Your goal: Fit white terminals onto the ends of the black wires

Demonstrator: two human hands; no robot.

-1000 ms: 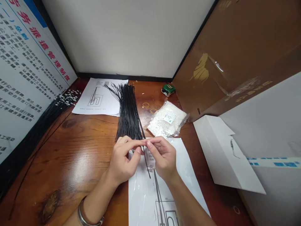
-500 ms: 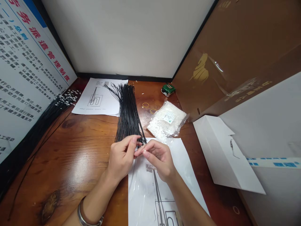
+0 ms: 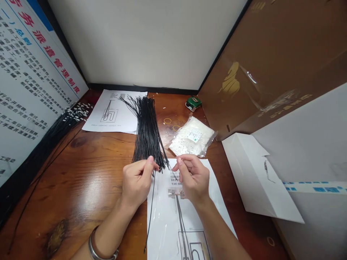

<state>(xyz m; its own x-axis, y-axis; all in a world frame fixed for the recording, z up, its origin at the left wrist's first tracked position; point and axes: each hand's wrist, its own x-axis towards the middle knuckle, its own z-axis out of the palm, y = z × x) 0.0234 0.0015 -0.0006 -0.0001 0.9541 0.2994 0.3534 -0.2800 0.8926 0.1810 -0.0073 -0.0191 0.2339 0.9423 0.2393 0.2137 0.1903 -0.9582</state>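
Note:
A thick bundle of thin black wires point(image 3: 148, 133) lies on the table, its near ends just beyond my hands. My left hand point(image 3: 138, 182) is closed, thumb on the bent forefinger, at the left of these ends. It pinches a single black wire point(image 3: 151, 216), which hangs down along the left edge of a printed drawing sheet point(image 3: 162, 224). To the right, my right hand point(image 3: 193, 177) is closed in a pinch over the top of the sheet. A thin dark strand passes by its fingertips, but what they hold is hidden.
A clear bag of small white parts point(image 3: 191, 135) lies beyond my right hand. Behind it are rubber bands point(image 3: 167, 121) and a green tape measure point(image 3: 193, 103). Another drawing point(image 3: 93, 117) lies at the back left. More wires with white ends point(image 3: 77, 112) lean by the left panel.
My hands were together at the wire ends and have moved apart, the right one to the right. The black wire now hangs plainly below my left hand.

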